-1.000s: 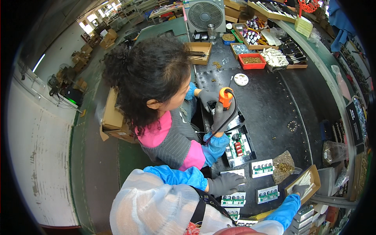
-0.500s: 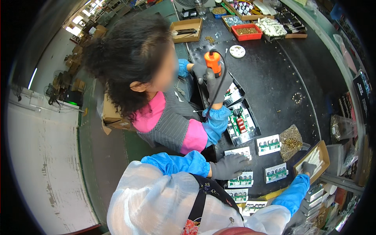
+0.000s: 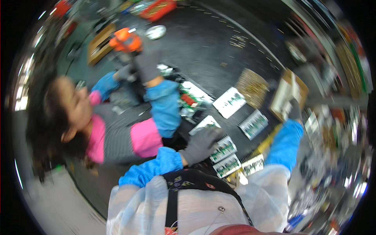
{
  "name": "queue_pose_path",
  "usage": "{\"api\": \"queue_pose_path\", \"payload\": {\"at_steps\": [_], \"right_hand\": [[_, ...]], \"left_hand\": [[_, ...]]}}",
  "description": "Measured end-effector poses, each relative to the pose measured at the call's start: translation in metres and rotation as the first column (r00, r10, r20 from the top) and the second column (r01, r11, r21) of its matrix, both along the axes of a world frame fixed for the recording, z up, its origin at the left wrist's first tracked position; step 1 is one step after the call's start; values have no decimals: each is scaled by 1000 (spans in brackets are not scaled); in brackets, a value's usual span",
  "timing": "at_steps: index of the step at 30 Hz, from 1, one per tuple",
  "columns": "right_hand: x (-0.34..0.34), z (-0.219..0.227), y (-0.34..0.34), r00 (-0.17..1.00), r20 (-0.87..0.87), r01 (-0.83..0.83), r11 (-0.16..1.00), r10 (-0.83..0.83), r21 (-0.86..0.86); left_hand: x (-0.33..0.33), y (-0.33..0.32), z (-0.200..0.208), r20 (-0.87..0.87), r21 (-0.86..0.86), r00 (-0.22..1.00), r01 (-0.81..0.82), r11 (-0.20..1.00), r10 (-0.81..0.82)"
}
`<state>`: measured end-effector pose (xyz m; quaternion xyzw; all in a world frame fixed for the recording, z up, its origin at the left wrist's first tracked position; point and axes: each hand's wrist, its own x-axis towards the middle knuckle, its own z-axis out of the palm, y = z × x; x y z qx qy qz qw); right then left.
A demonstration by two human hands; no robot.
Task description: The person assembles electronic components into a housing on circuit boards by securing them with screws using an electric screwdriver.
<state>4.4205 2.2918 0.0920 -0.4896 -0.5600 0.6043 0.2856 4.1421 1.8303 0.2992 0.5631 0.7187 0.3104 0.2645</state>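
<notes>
My left hand [image 3: 201,145], in a grey glove, lies flat with its fingers stretched out at the edge of a circuit board on a finned metal heat sink [image 3: 224,149]. Close above its fingertips is another board [image 3: 205,124]. My right hand [image 3: 294,109], gloved too, reaches into a cardboard box [image 3: 277,102] of long white strips [image 3: 290,91]. Motion blur smears its fingers, so whether they grip a strip does not show. More boards on heat sinks lie between my arms, one of them [image 3: 253,124] nearest the box.
At my left a co-worker holds an orange power tool [image 3: 126,40] over black housings with green boards [image 3: 191,100]. A clear bag of brass-coloured small parts [image 3: 252,88] lies beside the cardboard box. Farther off are a white dish [image 3: 155,32] and a red bin [image 3: 158,9].
The view has swung, shifting the table and the co-worker leftward in the picture and blurring it. My right hand is still at the box, my left still by the boards.
</notes>
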Motion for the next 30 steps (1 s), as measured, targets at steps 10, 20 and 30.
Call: {"api": "queue_pose_path", "payload": {"at_steps": [10, 20, 30], "right_hand": [[-65, 194, -151, 932, -358, 23, 994, -61, -108], [-105, 190, -323, 965, -174, 224, 961, -195, 163], [-84, 192, -431, 847, 31, 528, 847, -531, 69]], "left_hand": [[7, 63, 5, 224, 5, 974, 20, 1000, -20], [66, 147, -38, 991, -136, 14, 187, 973, 136], [32, 54, -48, 926, -359, 234, 311, 880, 295]]}}
